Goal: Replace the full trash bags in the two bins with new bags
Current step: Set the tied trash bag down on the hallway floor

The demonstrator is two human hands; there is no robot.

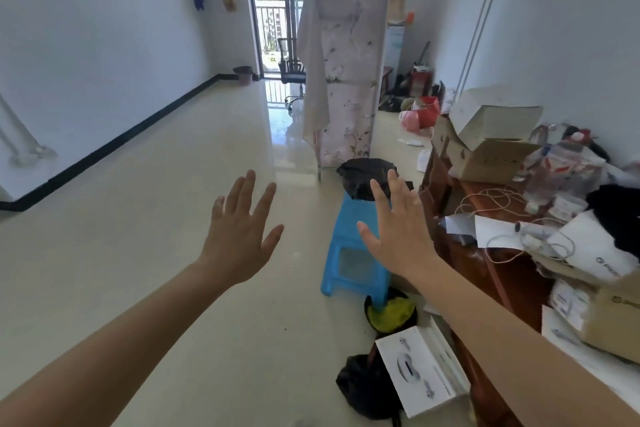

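Both arms reach forward over the pale tiled floor. My left hand [242,236] is spread wide with nothing in it. My right hand [398,229] is also spread and holds nothing. Just beyond its fingertips stands a bin lined with a black trash bag [360,180], past a blue plastic stool [353,246]. A second small pink bin with a black bag [244,74] stands far off by the balcony door. Near my feet a black bag with yellow-green contents [391,310] sits on the floor, and another crumpled black bag [363,388] lies closer.
A cluttered brown desk [502,274] with cardboard boxes, cables and papers runs along the right. A white box [422,371] leans at its foot. A floral fabric wardrobe [346,62] stands ahead, an office chair [292,74] by the balcony door.
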